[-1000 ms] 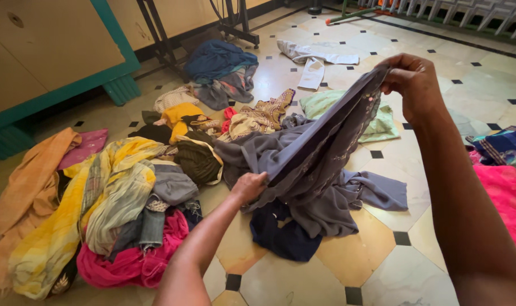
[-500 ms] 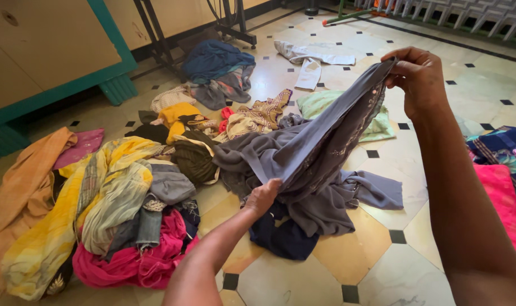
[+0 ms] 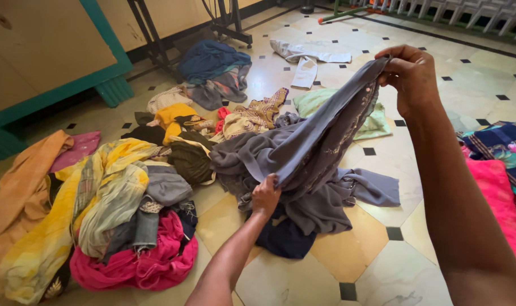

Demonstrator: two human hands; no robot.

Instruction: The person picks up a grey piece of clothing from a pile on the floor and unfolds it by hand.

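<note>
Nearest, at about six o'clock, the left hand (image 3: 265, 195) closes its fingers on a lower edge of a long grey cloth with faint embroidery (image 3: 314, 147), gripping it where the fabric folds over. Just beyond that hand, the rest of the grey cloth lies bunched on the pale tiled floor with small black diamond insets (image 3: 394, 266), partly over a dark navy garment (image 3: 283, 238). At eight o'clock sits a heap of clothes: a bright pink crumpled cloth (image 3: 150, 263), a yellow and grey-green striped scarf (image 3: 99, 198) and an orange drape (image 3: 20, 181) at nine o'clock. At three o'clock a pink patterned fabric (image 3: 498, 192) lies beside a blue printed one (image 3: 501, 144). Up at one o'clock the right hand (image 3: 411, 76) pinches the upper end of the grey cloth between thumb and bent fingers, lifting it so the cloth stretches taut and slanted between the two hands. Behind the cloth, at twelve o'clock, lie a pale green folded cloth (image 3: 377, 124), a beige and brown patterned piece (image 3: 252, 116) and a mustard-yellow garment (image 3: 175, 116). Farther off, at eleven o'clock, rest a dark blue bundle (image 3: 212, 59) and a white garment (image 3: 306, 59), with a cream cabinet on a teal base (image 3: 54, 62) at ten o'clock.
</note>
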